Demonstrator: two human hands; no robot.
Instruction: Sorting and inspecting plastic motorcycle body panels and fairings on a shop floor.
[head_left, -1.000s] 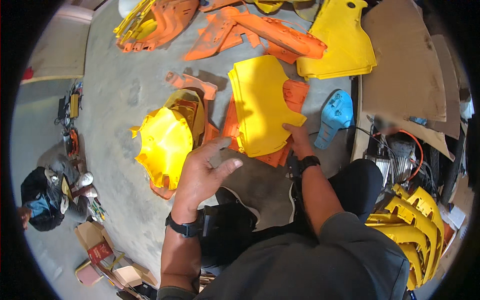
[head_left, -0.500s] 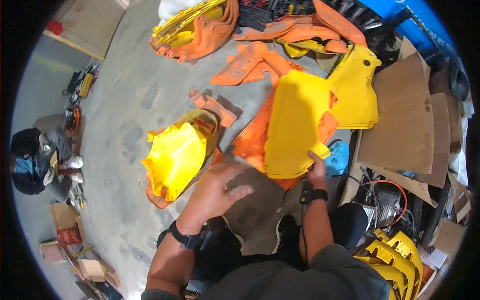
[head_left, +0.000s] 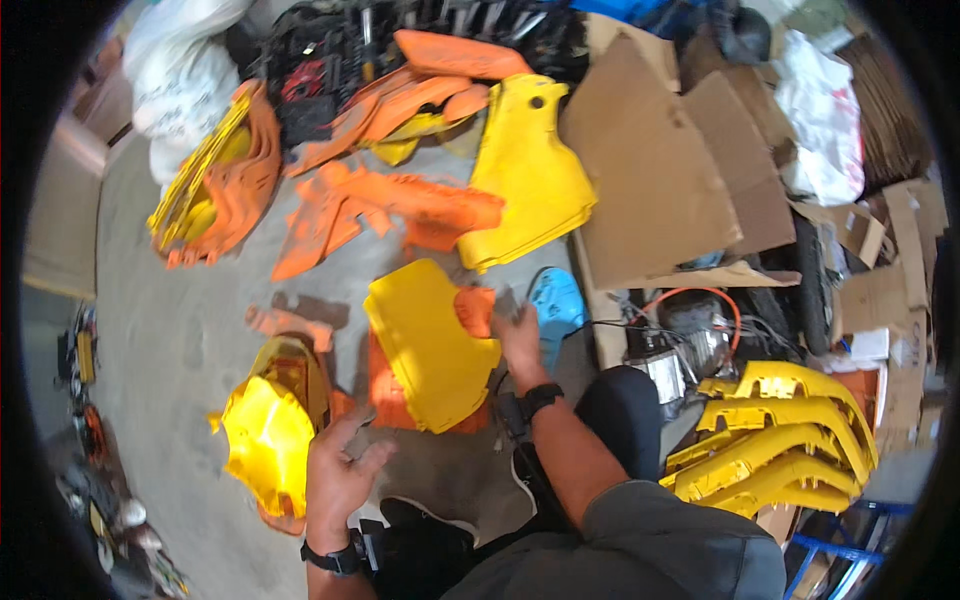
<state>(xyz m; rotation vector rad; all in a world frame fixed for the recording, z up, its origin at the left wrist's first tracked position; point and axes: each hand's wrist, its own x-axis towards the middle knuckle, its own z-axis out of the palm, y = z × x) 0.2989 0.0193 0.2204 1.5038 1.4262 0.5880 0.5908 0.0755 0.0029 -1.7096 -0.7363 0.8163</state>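
Note:
A flat yellow plastic panel point(head_left: 425, 345) lies on top of an orange panel point(head_left: 393, 385) on the floor in front of me. My right hand point(head_left: 518, 342) is just right of the yellow panel's edge, its fingers apart and nothing in them. My left hand point(head_left: 343, 470) hovers left of the panel, empty, thumb spread from the fingers. Close beside it stands a stack of curved yellow shells point(head_left: 268, 440), partly behind the hand. A small orange bracket-like piece point(head_left: 290, 325) rests beyond that stack.
Farther off are more orange pieces point(head_left: 400, 200), a yellow panel pile point(head_left: 525, 190) and nested orange shells point(head_left: 235, 185). On the right stand cardboard sheets point(head_left: 650, 170), with stacked yellow fenders point(head_left: 780, 440) nearer me. A blue shoe-shaped item point(head_left: 557, 305) lies past my right hand.
My right hand has let go of the yellow panel, which now lies lower on the orange one. The whole view has swung to the right.

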